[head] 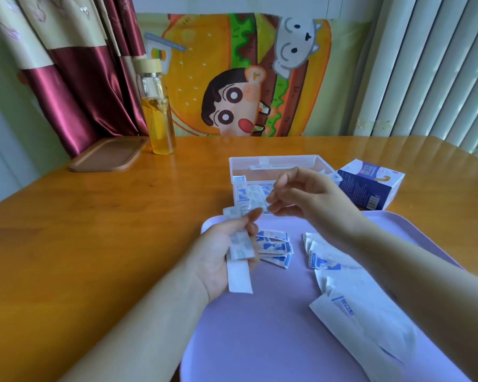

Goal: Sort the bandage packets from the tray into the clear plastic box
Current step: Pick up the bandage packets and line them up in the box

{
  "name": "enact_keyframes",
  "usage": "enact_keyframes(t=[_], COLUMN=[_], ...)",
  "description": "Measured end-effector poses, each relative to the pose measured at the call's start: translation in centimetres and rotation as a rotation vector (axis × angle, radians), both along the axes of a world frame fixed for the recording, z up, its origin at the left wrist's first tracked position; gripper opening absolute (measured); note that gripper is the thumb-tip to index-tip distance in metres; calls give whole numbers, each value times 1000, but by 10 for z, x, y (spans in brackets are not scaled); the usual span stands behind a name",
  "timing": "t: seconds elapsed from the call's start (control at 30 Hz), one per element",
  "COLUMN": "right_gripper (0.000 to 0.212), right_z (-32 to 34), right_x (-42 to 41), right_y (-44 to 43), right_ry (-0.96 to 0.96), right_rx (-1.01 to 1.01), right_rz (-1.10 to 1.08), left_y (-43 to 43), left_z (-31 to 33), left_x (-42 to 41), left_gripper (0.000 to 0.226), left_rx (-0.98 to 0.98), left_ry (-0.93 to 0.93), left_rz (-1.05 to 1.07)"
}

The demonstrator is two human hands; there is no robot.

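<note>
Bandage packets [273, 248] on lilac tray [260, 326], wooden table [94, 216]; left hand [221, 255] clasps packets; right hand [301, 197] grip unclear over clear box [273, 164].

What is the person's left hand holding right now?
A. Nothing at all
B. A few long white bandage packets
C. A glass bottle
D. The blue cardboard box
B: the left hand grips a few long white bandage packets over the edge of the purple tray, while the bottle and the blue cardboard box stand untouched on the table.
</note>
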State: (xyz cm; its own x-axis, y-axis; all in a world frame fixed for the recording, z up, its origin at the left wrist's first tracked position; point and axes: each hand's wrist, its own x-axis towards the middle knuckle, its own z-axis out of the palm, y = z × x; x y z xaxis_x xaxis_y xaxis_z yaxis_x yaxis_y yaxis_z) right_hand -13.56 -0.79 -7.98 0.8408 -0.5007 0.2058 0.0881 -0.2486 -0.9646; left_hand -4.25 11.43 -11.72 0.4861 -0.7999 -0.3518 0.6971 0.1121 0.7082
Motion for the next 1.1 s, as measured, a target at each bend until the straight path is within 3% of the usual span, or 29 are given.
enact_keyframes(t=[0.1,0.2,0.33,0.43,0.57,0.7,0.77,0.93,1.03,1.1], right_gripper=[19,40,33,24,12,46,58,39,8,9], right_z=[-9,-24,-32,-26,2,12,7,-2,0,6], right_x=[5,12,18,12,-16,-52,-61,-58,-60,-66], right_y=[-14,-19,-17,-13,-12,2,7,-6,-20,-25], right_ry=[331,562,657,599,596,1004,1098,1053,926,840], right_rx=[-592,-871,-865,-775,-825,-951,-993,-1006,-891,-842], right_rz=[-39,48,113,141,157,391,452,471,417,322], left_y=[5,12,15,13,11,9,9,9,12,15], left_z=[7,13,12,11,11,14,16,20,21,20], left_x=[10,20,26,25,21,12,6,-7,-18,-28], left_gripper=[23,24,35,41,24,22,15,22,21,15], left_rx=[-60,-114,-135,-137,-97,-46,-48,-108,-104,-83], left_ry=[77,87,125,210,216,154,120,160,173,193], left_rz=[18,91,161,195,197,66,-8,-105,-89,-63])
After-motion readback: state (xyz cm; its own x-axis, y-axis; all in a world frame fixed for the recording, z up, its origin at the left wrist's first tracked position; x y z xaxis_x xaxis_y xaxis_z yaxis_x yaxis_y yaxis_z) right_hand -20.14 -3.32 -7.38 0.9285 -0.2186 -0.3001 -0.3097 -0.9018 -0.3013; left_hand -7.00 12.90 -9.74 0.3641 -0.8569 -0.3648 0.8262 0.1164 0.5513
